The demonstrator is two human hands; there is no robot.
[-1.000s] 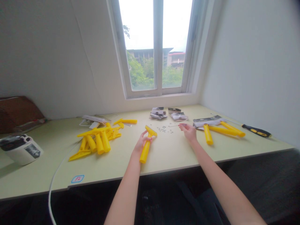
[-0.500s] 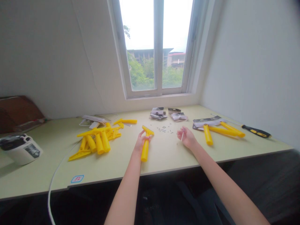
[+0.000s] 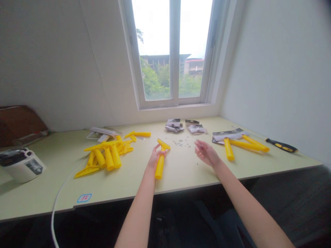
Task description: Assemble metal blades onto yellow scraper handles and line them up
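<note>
**Opened: right hand spread, left hand closed on yellow scraper**

Against the frame half a second back, our right hand has rolled partly palm-up and its fingers have parted; the thin pin they held then no longer shows between them. Those fingers now stand loosely curled and slightly apart, above the light green table, just beside a scatter of tiny metal screws; one small speck lies below the hand, too small to identify.

Our left hand grips the scraper, fingers clamped around its neck just under the crosspiece; the handle points toward us and the scraper sits at the table's middle, left of the screws.

Behind them lie opened hardware packets; to the left is a heap of yellow scraper parts, and to the right a smaller yellow group beside a printed card packet. Further right rests a black-and-yellow screwdriver; at far left stands a white appliance, with a white cable running off the table edge.
</note>
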